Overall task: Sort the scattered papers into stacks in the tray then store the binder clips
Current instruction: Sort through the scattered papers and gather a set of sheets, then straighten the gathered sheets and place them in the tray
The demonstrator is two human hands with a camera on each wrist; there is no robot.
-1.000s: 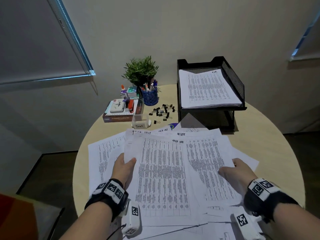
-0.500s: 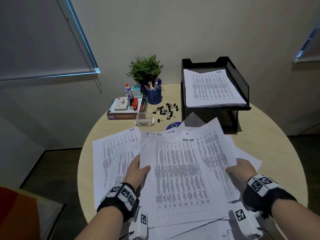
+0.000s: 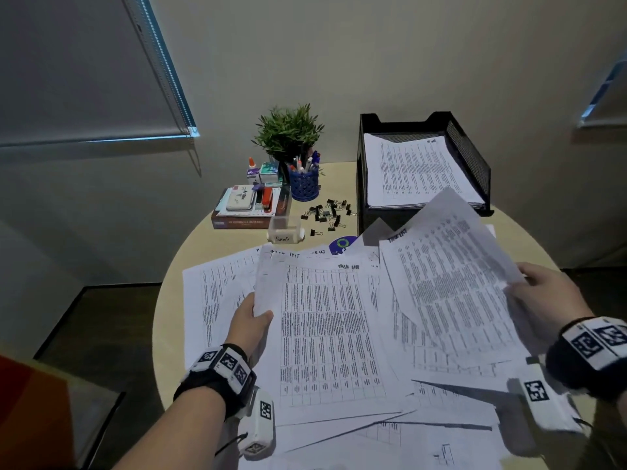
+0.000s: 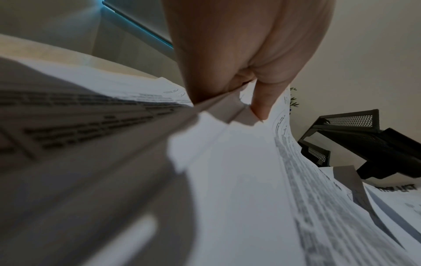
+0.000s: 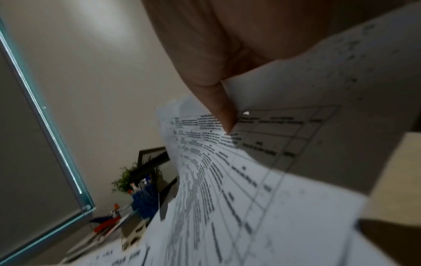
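Printed sheets (image 3: 325,337) lie scattered over the near half of the round table (image 3: 529,239). My left hand (image 3: 252,317) pinches the left edge of a sheet in the pile, thumb on top (image 4: 262,108). My right hand (image 3: 539,293) holds one printed sheet (image 3: 454,283) lifted and tilted above the pile, thumb (image 5: 223,111) on its face. The black mesh tray (image 3: 471,157) stands at the back right with a stack of papers (image 3: 414,171) in its top tier. Several black binder clips (image 3: 327,215) lie loose to the left of the tray.
A small clear box (image 3: 285,232) labelled "Small" stands near the clips. Behind it are a book with a stapler and case (image 3: 251,206), a blue pen cup (image 3: 303,183), a glue bottle (image 3: 251,167) and a potted plant (image 3: 288,130). A purple disc (image 3: 342,244) peeks from under the papers.
My right hand has lifted one sheet off the pile and swung it up and to the right, toward the tray. My left hand stays at the left edge of the pile.
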